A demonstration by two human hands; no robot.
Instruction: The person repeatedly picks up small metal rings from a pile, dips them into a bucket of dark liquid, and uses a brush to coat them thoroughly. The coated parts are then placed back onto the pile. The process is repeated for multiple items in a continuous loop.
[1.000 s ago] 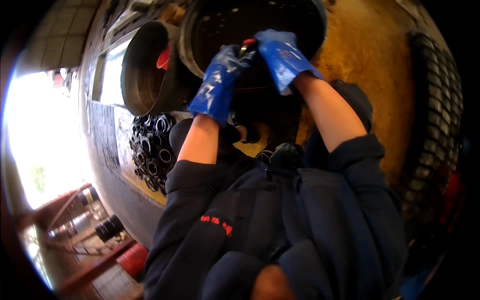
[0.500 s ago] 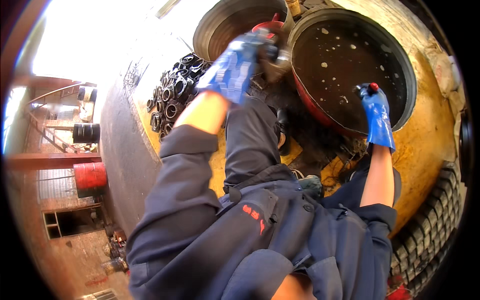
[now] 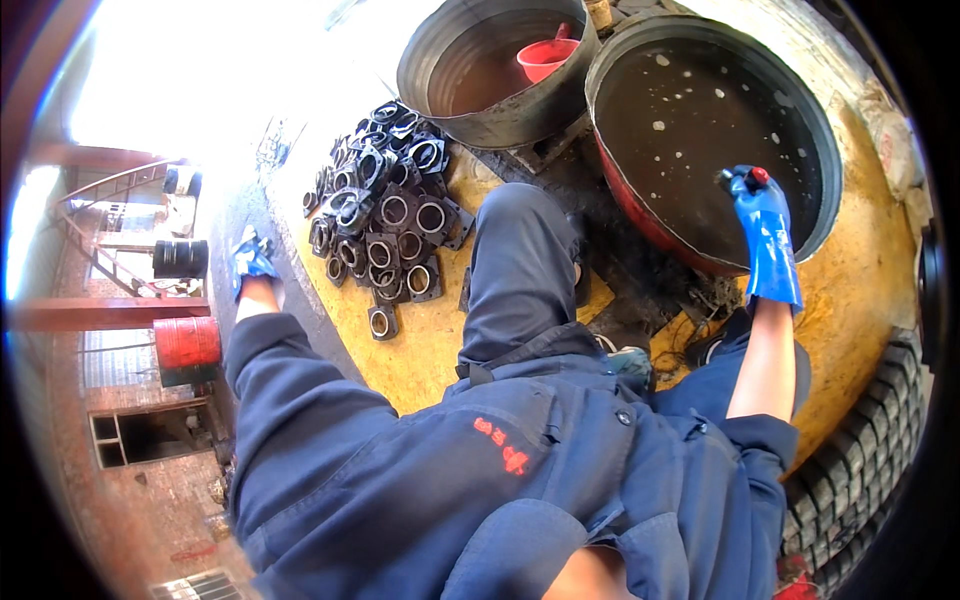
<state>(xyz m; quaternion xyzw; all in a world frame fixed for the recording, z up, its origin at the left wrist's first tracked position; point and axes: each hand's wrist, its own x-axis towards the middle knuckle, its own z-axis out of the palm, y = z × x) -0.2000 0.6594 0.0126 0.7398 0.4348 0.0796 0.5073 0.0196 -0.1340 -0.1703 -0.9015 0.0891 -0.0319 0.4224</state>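
My left hand (image 3: 254, 262), in a blue glove with darkened fingertips, is stretched far out to the left over the dark floor. Its fingers look spread, and I see no part in them. My right hand (image 3: 762, 215), also gloved in blue, is closed round a short tool with a red-ended handle (image 3: 758, 177); the glove hides most of it. That hand is over the near right side of a large red drum (image 3: 640, 212) of murky dark liquid. Between my left arm and my knee lies a heap of dark metal flanges with round holes (image 3: 393, 210).
A grey metal tub (image 3: 500, 128) with brownish liquid stands beside the drum, a red plastic scoop (image 3: 546, 58) in it. Yellow board (image 3: 420, 360) covers the floor around me. A big treaded tyre (image 3: 860, 450) is at right; a red barrel (image 3: 186, 343) stands far left.
My left hand has swung from near the tubs out to the far left, and the blurred dark part it carried no longer shows. My right hand stays at the drum with its tool.
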